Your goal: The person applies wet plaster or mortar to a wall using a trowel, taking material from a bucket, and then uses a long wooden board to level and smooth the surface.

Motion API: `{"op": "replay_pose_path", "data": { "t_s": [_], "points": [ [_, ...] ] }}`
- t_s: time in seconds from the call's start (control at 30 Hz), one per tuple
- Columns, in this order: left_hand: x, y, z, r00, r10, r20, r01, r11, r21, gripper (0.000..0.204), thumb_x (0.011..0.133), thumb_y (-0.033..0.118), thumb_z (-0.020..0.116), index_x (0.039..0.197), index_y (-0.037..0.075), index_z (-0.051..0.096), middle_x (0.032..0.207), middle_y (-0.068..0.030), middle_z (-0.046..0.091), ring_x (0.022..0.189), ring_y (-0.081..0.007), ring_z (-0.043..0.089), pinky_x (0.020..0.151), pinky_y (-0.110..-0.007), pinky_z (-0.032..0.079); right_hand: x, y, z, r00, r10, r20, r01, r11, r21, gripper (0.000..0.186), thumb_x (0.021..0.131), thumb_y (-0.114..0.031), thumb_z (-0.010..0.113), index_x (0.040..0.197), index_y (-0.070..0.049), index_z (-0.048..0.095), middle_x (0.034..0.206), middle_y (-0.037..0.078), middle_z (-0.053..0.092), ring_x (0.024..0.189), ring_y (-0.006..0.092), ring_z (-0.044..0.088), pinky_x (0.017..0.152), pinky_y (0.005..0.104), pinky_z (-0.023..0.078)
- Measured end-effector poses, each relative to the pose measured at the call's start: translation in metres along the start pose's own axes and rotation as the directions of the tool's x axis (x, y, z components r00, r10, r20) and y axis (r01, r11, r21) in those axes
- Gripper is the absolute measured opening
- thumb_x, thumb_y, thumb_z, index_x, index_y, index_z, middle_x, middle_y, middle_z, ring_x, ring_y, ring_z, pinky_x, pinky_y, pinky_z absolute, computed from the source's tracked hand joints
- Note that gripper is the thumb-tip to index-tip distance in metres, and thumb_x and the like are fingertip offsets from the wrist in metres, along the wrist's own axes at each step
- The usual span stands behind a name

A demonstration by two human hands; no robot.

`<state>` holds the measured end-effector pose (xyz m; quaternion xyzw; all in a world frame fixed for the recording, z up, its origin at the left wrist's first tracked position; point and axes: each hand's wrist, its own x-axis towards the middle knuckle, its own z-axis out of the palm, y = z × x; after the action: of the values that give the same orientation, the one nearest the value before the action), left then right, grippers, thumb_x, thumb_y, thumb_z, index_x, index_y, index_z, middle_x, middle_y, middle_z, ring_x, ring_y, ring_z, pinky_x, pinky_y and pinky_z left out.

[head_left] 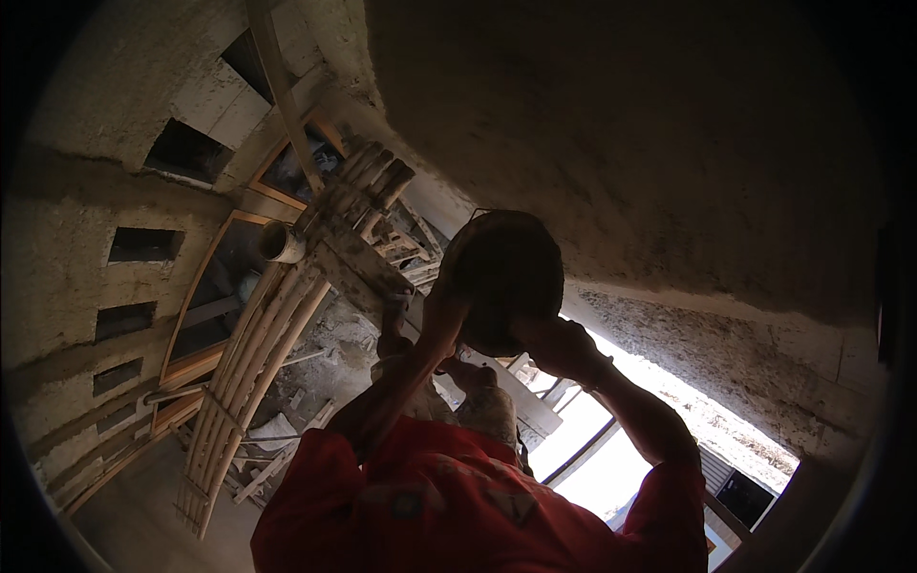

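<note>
A dark, round bucket (501, 277) is held up in front of me, close to the plastered surface. A thin wire handle shows at its upper left edge. My left hand (445, 323) grips the lower left side, and my right hand (562, 348) the lower right side. The fingers are partly lost in shadow, and I cannot make out what the bucket contains. Beneath my arms, my feet stand on a plank (358, 272) of the scaffold.
Bundled bamboo poles (253, 382) run along the left, with a pale bucket (282, 243) by their upper end. The rough plastered wall (669, 181) rises close on the right. Rubble (330, 358) lies on the floor far below. Bright openings (597, 458) show at lower right.
</note>
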<state>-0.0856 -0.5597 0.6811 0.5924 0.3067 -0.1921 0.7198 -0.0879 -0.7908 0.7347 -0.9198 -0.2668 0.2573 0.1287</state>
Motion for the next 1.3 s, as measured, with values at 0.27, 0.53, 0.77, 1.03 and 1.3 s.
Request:
{"op": "replay_pose_path", "data": {
  "t_s": [0.27,0.53,0.77,1.03,1.3],
  "points": [
    [0.030,-0.064,-0.019,0.989,0.123,-0.087,-0.120,0.992,0.043,0.062,0.078,0.010,0.056,0.139,0.010,0.048,0.080,-0.0145,0.065,0.066,-0.0171,0.062,0.060,-0.033,0.049,0.034,0.033,0.016,0.984,0.150,0.100,-0.118,0.954,-0.276,0.025,0.082,-0.013,0.058,0.106,-0.009,0.063,0.075,0.018,0.067,0.068,0.0351,0.066,0.060,0.0476,0.055],
    [0.043,-0.068,-0.054,0.983,0.102,-0.151,-0.107,0.994,-0.019,0.060,0.071,0.009,0.058,0.131,0.007,0.055,0.085,-0.0170,0.069,0.075,-0.0250,0.067,0.066,-0.036,0.052,0.062,-0.024,0.008,0.978,-0.098,0.184,0.107,0.993,-0.043,0.032,0.086,-0.018,0.058,0.118,-0.015,0.061,0.091,0.014,0.067,0.077,0.0303,0.067,0.063,0.0448,0.055],
    [0.045,-0.044,-0.077,0.960,0.179,-0.213,-0.177,0.984,0.029,0.057,0.070,0.005,0.058,0.126,0.000,0.054,0.090,-0.0153,0.070,0.080,-0.0236,0.067,0.071,-0.035,0.051,0.101,-0.012,-0.004,0.993,0.112,0.039,-0.098,0.962,-0.255,0.038,0.083,-0.010,0.054,0.120,-0.009,0.056,0.083,0.017,0.065,0.073,0.0336,0.065,0.066,0.0466,0.054],
    [0.023,0.000,-0.088,0.969,0.139,-0.204,-0.173,0.973,-0.156,0.069,0.067,-0.006,0.049,0.136,0.004,0.049,0.087,-0.0040,0.059,0.070,-0.0113,0.053,0.060,-0.024,0.043,0.095,-0.043,-0.025,0.975,-0.191,0.111,0.206,0.968,-0.142,0.027,0.089,-0.024,0.058,0.116,-0.016,0.058,0.089,0.010,0.067,0.074,0.0333,0.067,0.064,0.0476,0.055],
    [0.021,-0.009,-0.097,0.920,0.279,-0.275,-0.328,0.932,-0.152,0.079,0.067,-0.009,0.046,0.145,0.006,0.043,0.094,-0.0012,0.057,0.070,-0.0058,0.048,0.058,-0.020,0.040,0.100,-0.004,-0.039,0.994,-0.084,-0.072,0.049,0.918,-0.394,0.022,0.088,-0.021,0.060,0.109,-0.016,0.058,0.077,0.013,0.061,0.071,0.0312,0.064,0.059,0.0458,0.053]
  ]
}}
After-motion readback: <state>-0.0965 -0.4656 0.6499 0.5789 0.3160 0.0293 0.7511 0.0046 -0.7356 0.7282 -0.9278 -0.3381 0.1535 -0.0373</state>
